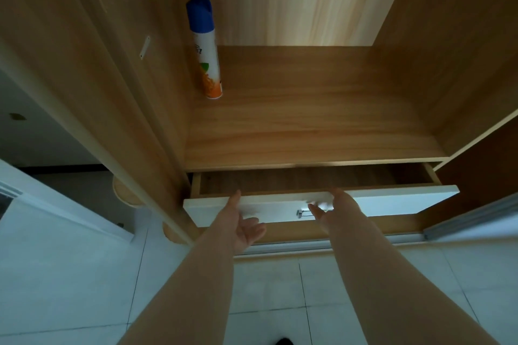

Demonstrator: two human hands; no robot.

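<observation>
A white-fronted drawer [392, 200] under the wooden wardrobe shelf stands partly pulled out; what shows of its wooden inside holds nothing. My left hand [244, 225] is at the drawer's left front, thumb up at the top edge, fingers loosely curled below and holding nothing. My right hand [333, 209] is at the middle of the front, thumb on the top edge and fingers by the metal handle [304, 213]; motion blur hides whether they grip it. A spray can [206, 47] with a blue cap and orange print stands upright at the shelf's back left.
The wooden shelf [308, 120] is bounded by side panels left and right. An open wardrobe door [92, 70] angles out on the left. A sliding-door rail [308, 244] runs along the base. Pale floor tiles [280, 288] lie below.
</observation>
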